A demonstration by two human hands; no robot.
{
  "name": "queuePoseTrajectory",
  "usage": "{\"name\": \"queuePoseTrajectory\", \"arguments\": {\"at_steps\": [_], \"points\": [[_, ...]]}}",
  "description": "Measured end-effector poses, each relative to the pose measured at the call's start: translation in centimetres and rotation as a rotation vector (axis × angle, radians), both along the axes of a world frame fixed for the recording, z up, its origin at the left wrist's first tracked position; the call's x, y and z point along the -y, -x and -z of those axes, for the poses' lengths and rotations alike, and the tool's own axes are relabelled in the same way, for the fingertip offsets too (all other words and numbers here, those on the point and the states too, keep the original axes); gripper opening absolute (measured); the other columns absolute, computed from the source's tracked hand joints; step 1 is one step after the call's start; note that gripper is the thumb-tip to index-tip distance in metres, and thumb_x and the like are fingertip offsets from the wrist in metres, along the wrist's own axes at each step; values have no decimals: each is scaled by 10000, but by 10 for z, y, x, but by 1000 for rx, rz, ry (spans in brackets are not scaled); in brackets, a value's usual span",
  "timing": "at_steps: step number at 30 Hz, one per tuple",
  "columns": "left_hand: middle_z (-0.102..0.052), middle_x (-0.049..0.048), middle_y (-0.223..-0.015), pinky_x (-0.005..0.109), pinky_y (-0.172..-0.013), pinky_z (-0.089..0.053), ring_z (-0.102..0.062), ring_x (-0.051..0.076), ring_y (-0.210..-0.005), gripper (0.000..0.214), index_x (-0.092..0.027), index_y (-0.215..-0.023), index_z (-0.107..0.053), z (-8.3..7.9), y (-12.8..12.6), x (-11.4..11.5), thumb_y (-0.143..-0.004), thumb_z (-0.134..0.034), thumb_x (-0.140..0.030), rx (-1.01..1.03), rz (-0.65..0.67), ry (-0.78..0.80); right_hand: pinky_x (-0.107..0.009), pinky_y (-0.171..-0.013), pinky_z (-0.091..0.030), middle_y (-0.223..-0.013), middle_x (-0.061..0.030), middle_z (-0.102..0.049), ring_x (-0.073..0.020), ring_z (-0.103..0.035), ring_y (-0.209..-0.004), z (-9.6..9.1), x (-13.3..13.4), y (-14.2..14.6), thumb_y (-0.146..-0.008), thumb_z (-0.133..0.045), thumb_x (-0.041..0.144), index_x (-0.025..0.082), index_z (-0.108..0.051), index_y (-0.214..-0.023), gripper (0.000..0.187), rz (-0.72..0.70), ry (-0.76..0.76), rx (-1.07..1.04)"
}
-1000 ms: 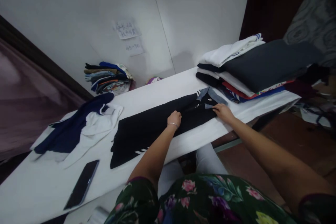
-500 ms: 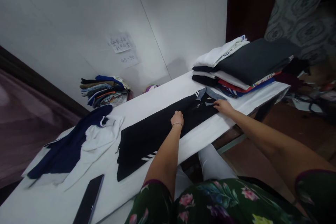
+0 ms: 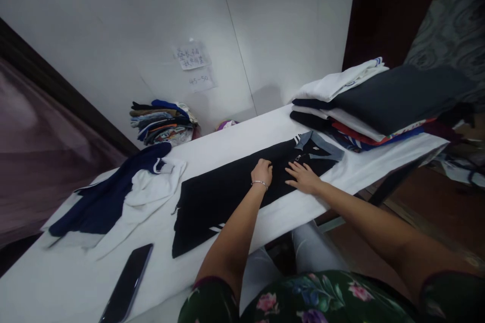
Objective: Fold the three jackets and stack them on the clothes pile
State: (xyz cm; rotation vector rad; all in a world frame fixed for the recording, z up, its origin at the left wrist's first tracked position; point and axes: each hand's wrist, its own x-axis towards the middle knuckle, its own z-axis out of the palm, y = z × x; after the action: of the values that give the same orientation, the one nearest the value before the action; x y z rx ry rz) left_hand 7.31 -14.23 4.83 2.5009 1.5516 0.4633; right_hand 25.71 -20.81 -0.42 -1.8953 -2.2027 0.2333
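Observation:
A black polo shirt (image 3: 223,186) with a grey collar, a small zip at the neck and white sleeve stripes lies folded lengthwise on the white table. Its collar points right. My left hand (image 3: 261,172) rests on the middle of the shirt, fingers curled closed; whether cloth is pinched in them is hidden. Just to the right, my right hand (image 3: 304,177) lies flat and open on the shirt below the zip, fingers spread.
Folded clothes (image 3: 364,106) are stacked at the table's right end. A navy and white garment (image 3: 109,197) lies loosely at left, with a phone (image 3: 127,282) nearer me. Another clothes pile (image 3: 162,123) stands beyond the back edge. Handwritten papers (image 3: 193,56) hang on the wall.
My right hand has let go of the shirt's collar edge and moved left, flattening onto the chest. My left hand stays curled on the shirt. The whole view has shifted slightly.

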Motion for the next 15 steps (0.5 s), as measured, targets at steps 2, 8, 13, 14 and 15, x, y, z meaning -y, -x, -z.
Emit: {"name": "queuePoseTrajectory", "arguments": {"at_steps": [2, 8, 13, 14, 15], "points": [[-546, 48, -1164, 280, -840, -448, -534, 173, -1054, 227, -235, -1096, -590, -3, 0, -4, -914, -462, -281, -35, 13, -39, -525, -1120, -152, -1522, -98, -259, -276, -197, -1407, 2, 1, -2, -872, -349, 614, 231, -382, -1420, 670, -1, -22, -2], [-546, 64, -1095, 303, -800, -452, -563, 181, -989, 195, -220, -994, -613, 5, -4, -22, -920, -442, -279, -147, -67, 67, -521, -1124, -148, -1517, -93, -273, -275, -206, -1405, 2, 2, 0, -867, -351, 628, 254, -384, -1419, 667, -7, -26, -18], [-557, 76, -1109, 316, -783, -449, -555, 205, -999, 260, -209, -1112, -566, 8, -3, -26, -891, -505, -331, -127, -48, -20, -525, -1125, -138, -1523, -93, -258, -278, -194, -1408, -1, 3, 0, -863, -350, 639, 248, -374, -1425, 685, -4, -14, -17], [-555, 86, -1118, 324, -793, -444, -544, 215, -1015, 279, -201, -1122, -567, 7, -4, -26, -883, -517, -336, -140, -38, -50, -525, -1125, -139, -1523, -93, -257, -277, -193, -1408, -1, 4, 1, -865, -346, 639, 245, -373, -1425, 686, -2, -13, -15], [-558, 94, -1112, 331, -804, -438, -535, 223, -1023, 268, -194, -1102, -584, 6, -4, -27, -883, -516, -332, -162, -33, -67, -525, -1125, -140, -1523, -94, -257, -276, -192, -1409, -2, 4, 1, -866, -342, 639, 241, -373, -1426, 688, 0, -13, -13]]}}
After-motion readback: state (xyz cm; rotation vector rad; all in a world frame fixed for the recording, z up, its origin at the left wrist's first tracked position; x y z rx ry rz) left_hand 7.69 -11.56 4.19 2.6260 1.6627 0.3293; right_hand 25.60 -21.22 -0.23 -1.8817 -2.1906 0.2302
